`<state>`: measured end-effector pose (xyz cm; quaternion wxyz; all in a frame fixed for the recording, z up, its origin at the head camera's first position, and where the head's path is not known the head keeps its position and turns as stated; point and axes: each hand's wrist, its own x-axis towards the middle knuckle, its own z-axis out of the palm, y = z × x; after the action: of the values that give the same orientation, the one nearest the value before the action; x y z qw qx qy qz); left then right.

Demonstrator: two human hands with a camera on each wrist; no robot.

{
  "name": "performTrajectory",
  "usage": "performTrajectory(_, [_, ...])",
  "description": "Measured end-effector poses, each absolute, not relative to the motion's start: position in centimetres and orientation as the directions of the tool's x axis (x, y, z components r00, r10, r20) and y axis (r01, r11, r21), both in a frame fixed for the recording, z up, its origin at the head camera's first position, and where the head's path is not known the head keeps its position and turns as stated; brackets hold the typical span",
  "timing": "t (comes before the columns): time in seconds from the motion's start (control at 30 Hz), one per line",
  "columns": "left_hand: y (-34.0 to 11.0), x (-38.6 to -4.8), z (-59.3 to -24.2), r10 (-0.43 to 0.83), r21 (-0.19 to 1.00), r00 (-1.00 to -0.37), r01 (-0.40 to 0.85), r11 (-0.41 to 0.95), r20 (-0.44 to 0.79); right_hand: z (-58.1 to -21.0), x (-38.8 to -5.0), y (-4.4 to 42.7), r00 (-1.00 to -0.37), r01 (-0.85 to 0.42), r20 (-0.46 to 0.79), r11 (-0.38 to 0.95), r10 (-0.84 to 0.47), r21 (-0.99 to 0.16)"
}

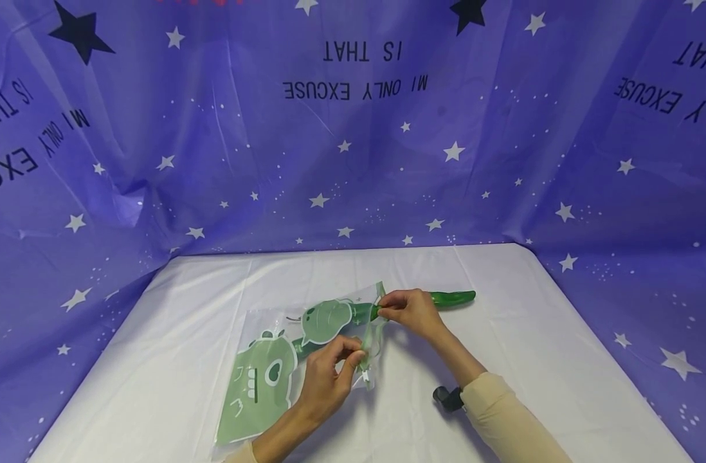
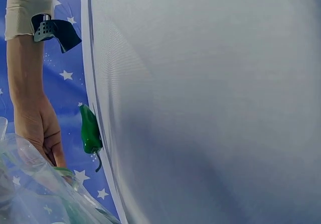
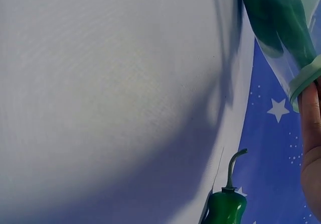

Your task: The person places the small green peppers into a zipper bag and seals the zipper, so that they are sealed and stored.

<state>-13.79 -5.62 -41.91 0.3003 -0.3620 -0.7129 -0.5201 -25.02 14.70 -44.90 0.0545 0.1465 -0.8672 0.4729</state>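
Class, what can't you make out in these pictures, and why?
Head: one end of the loose green pepper, behind the right hand.
Head: whatever lies behind the printed shapes on the clear bag.
Right wrist: that pepper's lower part, cut off by the bottom edge.

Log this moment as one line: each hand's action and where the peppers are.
left hand: pinching edge of bag; right hand: pinching bag edge; inside bag: green pepper visible, count unclear; loose green pepper: on table
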Motion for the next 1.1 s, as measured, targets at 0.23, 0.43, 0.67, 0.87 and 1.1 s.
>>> performTrajectory(0.23, [-5.8, -14.5, -43.6, 0.211, 0.526, -0.558, 0.829, 0.190, 0.803, -45.2, -25.0, 14.6, -0.938, -0.345, 0.265, 0.517, -0.225, -0.783])
performTrajectory(0.43, [-6.0, -15.4, -45.5, 0.210, 0.527, -0.558, 0.829, 0.189, 0.803, -45.3, -25.1, 14.4, -0.923, -0.383, 0.304, 0.520, -0.234, -0.763])
performTrajectory(0.67, [-6.1, -15.5, -45.8, 0.211, 0.538, -0.566, 0.824, 0.178, 0.797, -45.4, -25.4, 14.1, -0.918, -0.396, 0.319, 0.547, -0.234, -0.738])
performTrajectory(0.87, [-6.1, -15.5, -45.6, 0.206, 0.535, -0.559, 0.829, 0.166, 0.803, -45.3, -25.3, 13.8, -0.924, -0.382, 0.295, 0.555, -0.244, -0.739])
performTrajectory(1.1, [-6.1, -15.3, -45.6, 0.196, 0.534, -0.558, 0.829, 0.165, 0.806, -45.4, -25.2, 14.0, -0.926, -0.376, 0.288, 0.556, -0.243, -0.741])
